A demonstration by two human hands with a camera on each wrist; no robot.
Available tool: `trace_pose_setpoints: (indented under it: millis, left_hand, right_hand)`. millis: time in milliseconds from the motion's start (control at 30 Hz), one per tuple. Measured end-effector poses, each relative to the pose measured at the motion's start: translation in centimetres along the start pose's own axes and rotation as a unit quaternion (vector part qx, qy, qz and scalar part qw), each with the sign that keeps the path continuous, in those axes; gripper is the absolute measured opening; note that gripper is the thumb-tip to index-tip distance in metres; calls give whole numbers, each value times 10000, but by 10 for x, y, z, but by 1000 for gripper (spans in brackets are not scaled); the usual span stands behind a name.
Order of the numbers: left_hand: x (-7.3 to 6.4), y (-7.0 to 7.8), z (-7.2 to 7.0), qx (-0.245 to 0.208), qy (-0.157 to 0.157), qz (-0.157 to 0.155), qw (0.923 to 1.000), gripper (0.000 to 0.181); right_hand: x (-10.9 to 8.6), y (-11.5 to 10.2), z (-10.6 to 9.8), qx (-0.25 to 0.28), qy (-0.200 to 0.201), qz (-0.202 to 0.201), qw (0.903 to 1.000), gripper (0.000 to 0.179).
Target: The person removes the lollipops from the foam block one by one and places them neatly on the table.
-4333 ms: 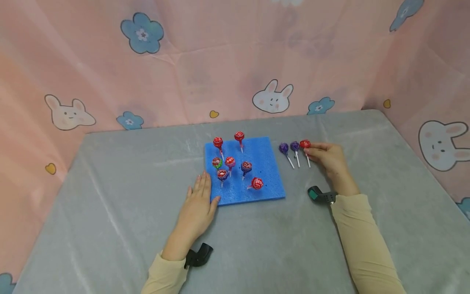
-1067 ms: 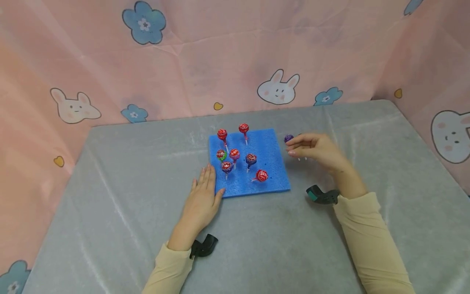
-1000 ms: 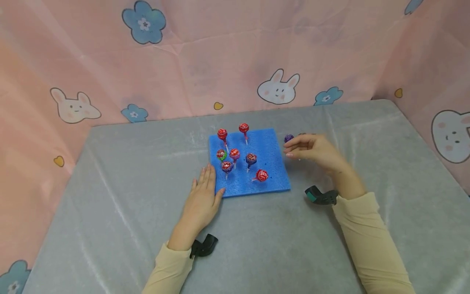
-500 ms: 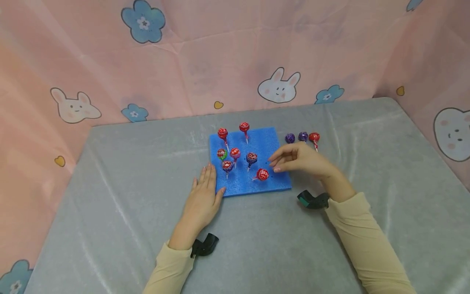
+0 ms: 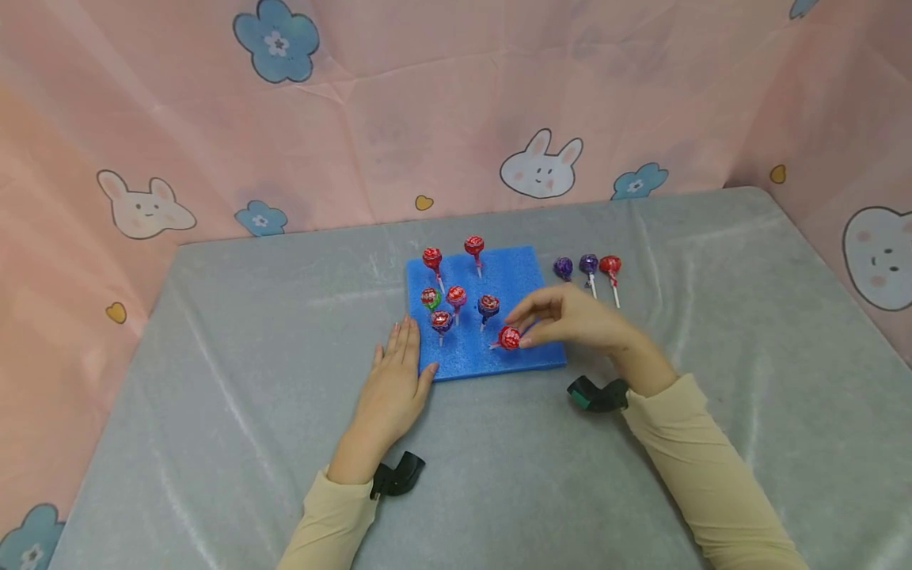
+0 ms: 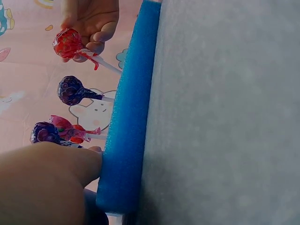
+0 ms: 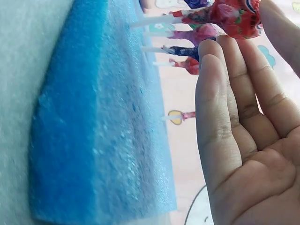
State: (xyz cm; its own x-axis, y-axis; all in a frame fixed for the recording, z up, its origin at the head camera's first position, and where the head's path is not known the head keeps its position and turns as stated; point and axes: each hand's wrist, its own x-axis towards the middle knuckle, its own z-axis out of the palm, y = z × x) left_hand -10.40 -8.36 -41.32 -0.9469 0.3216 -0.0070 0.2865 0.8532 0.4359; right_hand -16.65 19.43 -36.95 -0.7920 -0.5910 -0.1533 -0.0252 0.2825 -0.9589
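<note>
And here we see the right hand [image 5: 577, 317] pinching the head of a red lollipop [image 5: 509, 338] stuck aslant near the front of the blue foam board [image 5: 516, 273], while the left hand [image 5: 387, 392] lies straight-fingered against the board's left edge.

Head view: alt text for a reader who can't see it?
Right hand at a tilted red lollipop, one of seven in a blue foam board; left hand against its left edge. Three loose lollipops lie on the table.
</note>
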Motion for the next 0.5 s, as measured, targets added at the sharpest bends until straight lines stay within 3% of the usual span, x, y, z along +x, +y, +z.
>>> trace_pose_setpoints:
  millis: [500]
  left_hand:
    - [0,0,0,0,-53,14,10000,65]
  right_hand:
    - [2,2,7,185,-323,60,9993,33]
